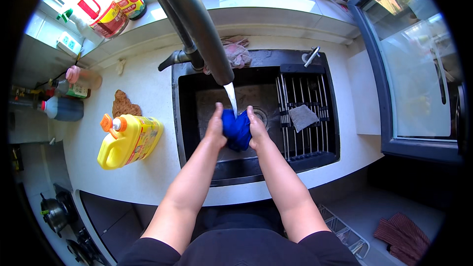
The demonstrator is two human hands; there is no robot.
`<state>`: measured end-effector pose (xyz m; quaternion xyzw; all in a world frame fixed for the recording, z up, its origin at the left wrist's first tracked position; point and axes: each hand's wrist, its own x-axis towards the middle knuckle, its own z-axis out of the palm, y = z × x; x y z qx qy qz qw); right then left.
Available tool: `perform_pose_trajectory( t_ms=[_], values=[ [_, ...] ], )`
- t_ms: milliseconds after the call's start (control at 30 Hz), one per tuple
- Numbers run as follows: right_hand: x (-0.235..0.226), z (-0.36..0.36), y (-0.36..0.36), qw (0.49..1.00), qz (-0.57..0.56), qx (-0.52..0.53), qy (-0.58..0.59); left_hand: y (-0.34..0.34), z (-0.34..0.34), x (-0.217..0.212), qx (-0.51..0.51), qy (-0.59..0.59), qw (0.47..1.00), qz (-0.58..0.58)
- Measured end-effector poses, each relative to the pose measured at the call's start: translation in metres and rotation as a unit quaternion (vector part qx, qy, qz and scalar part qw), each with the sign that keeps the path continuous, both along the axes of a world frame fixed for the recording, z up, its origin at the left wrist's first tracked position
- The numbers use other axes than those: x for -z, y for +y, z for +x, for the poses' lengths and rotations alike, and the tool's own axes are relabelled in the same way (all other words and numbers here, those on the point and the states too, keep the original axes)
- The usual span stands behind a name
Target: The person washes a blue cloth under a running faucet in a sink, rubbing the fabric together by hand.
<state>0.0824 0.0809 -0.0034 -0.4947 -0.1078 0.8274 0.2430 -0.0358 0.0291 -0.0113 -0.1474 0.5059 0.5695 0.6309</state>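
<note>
A bunched blue cloth is held between both my hands above the black sink. My left hand presses it from the left, and my right hand grips its right side. Water runs from the grey tap onto the top of the cloth. Part of the fingers is hidden behind the cloth. The drain shows partly behind my right hand.
Across the sink's right side lies a metal roll-up rack with a grey scrubbing pad. A yellow detergent jug and a brown cloth are on the left counter. At right stands an open window.
</note>
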Motion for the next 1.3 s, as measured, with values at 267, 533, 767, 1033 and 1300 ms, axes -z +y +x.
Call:
perform_pose_trajectory(
  t_ms=[267,533,767,1033,1300],
  values=[
    [0.025,0.004,-0.004,0.996,-0.009,0.026,0.085,-0.012,-0.001,0.009,0.093,-0.002,0.994,-0.054],
    [-0.024,0.006,0.003,0.993,0.103,-0.053,0.025,-0.027,0.013,-0.041,0.289,0.210,0.934,0.030],
    [0.006,0.013,-0.001,0.747,0.561,-0.258,-0.247,-0.013,0.004,-0.095,0.344,0.314,0.879,0.105],
    [-0.016,0.022,0.001,0.886,0.354,-0.273,-0.126,-0.003,-0.017,-0.097,0.041,-0.114,0.989,0.085],
    [-0.017,0.035,-0.010,0.956,0.213,-0.169,0.115,0.002,-0.002,-0.070,-0.133,-0.187,0.968,0.104]
  ],
)
